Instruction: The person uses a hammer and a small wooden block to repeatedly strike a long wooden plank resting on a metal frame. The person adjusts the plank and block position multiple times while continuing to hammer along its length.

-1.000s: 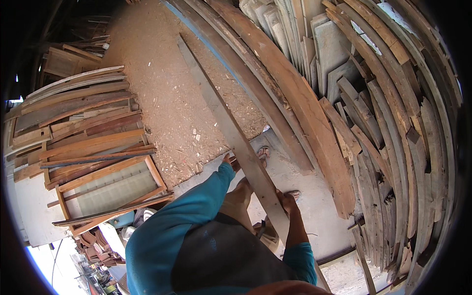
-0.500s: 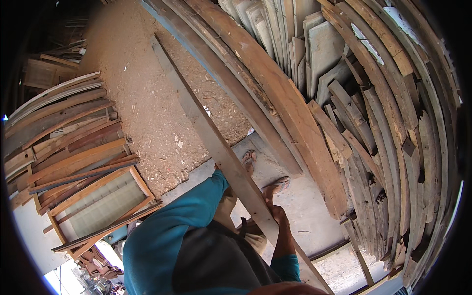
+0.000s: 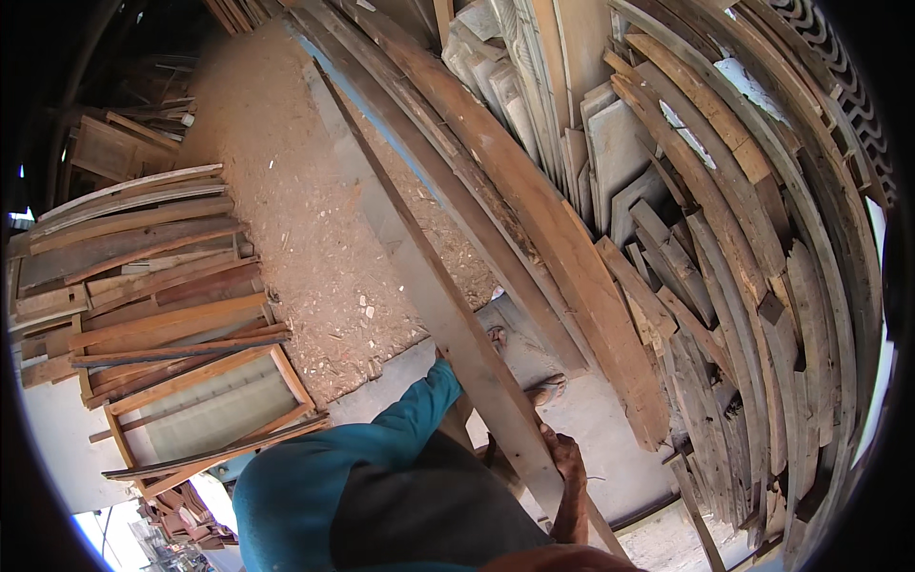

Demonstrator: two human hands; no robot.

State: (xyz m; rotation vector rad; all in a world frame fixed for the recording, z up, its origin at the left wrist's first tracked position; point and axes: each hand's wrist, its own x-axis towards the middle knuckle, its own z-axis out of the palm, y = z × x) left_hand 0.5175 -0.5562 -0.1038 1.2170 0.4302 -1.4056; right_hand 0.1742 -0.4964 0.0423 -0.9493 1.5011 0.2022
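Note:
A long grey-brown wooden plank (image 3: 434, 276) runs slantwise in front of me, from the far sawdust floor back past my right side. My right hand (image 3: 564, 452) is closed round the plank's right edge, near my waist. My left hand (image 3: 440, 355) is at its left edge, farther forward; most of that hand is hidden behind the wood and the teal sleeve, though it appears to support the plank. The plank is held above the floor, over my sandalled feet (image 3: 545, 389).
Thick brown beams (image 3: 558, 243) lie along the right, one with a blue edge. Beyond them stand grey slabs (image 3: 618, 143) and stacked old timber (image 3: 810, 315). At left are piled wooden frames (image 3: 172, 329), one with a pale panel (image 3: 210, 402). Wood chips litter the earth floor (image 3: 295, 210).
The view has shifted a little. The plank looks slightly higher and closer, and its far end is nearer the blue-edged beam. Both hands stay on it.

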